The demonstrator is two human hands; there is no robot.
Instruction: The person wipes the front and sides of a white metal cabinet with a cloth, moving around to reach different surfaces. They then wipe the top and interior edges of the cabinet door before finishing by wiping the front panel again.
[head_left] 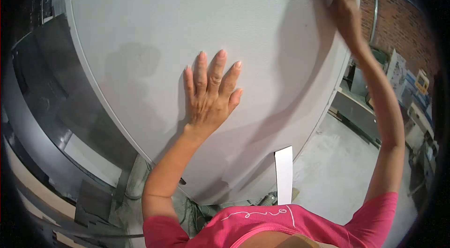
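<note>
Stretching away in front, the white panel (262,70) bears the left hand (211,94) near its middle, palm down, fingers spread, grasping nothing. The right hand (343,8) is nearer the far right corner, fingers bent and blurred; whether they grasp anything I cannot tell. The panel's far edge is cut off, leaving its long axis unclear. To the right lie a brick wall (404,25) and pale floor (342,163); left, boards (93,160).

Pale grey panel (262,93), pink shirt (211,231)
</note>
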